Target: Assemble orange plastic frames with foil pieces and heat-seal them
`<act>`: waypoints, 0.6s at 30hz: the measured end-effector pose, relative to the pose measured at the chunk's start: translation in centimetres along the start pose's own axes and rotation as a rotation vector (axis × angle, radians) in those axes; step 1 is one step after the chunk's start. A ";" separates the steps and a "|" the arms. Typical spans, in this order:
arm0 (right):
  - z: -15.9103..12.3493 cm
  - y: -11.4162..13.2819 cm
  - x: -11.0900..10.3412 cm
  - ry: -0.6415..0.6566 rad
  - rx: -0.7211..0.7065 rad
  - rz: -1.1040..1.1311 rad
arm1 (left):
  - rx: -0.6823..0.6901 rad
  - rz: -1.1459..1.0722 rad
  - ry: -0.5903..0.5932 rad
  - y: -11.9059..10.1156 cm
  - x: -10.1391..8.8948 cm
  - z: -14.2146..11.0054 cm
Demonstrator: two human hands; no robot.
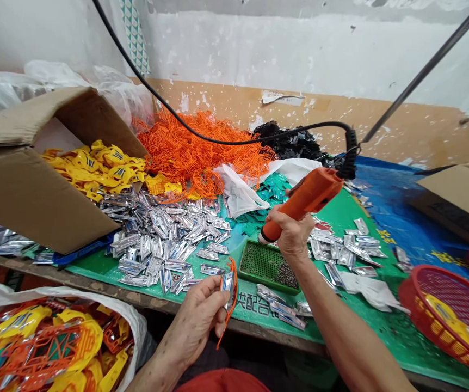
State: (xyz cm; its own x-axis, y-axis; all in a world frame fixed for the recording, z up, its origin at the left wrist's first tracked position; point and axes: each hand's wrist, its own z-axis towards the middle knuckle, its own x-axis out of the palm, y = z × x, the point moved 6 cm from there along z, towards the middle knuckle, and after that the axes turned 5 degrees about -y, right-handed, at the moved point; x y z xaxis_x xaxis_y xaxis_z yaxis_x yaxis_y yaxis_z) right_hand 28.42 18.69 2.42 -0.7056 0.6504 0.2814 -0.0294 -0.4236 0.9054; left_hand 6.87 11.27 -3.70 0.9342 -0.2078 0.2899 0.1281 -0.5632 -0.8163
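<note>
Between the thumb and fingers of my left hand (202,310) is a small silver plastic part (227,284) with a thin orange plastic frame (232,307) against it, at the table's front edge. My right hand (295,234) is wrapped round an orange electric screwdriver (306,198), its tip end pointing down to the left. That end is over a green perforated tray (254,261), whose right corner holds small dark metal screws (287,275). The screwdriver's bit is not clearly visible. Many silver parts (181,234) lie loose left of the tray.
A black cable (218,141) runs from the screwdriver. Behind are a heap of orange frames (202,141), yellow parts (112,163) spilling from a cardboard box (26,190), and green pieces (273,190). A red basket (418,294) stands right; a full white sack (136,321) sits lower left.
</note>
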 end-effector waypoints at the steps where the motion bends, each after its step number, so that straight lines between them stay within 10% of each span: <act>1: 0.0 0.0 0.0 0.002 0.001 -0.002 | 0.002 0.002 0.001 0.0 0.0 0.0; 18: 0.1 -0.5 0.2 0.037 0.013 -0.005 | 0.031 0.073 -0.031 0.2 -0.9 0.6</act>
State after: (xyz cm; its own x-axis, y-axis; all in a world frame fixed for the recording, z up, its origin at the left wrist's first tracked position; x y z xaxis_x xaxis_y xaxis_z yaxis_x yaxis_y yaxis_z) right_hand 28.35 19.07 2.01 -0.7315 0.6283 0.2650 -0.0238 -0.4119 0.9109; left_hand 6.25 11.83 -4.45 0.9513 -0.2220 0.2140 0.0693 -0.5221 -0.8500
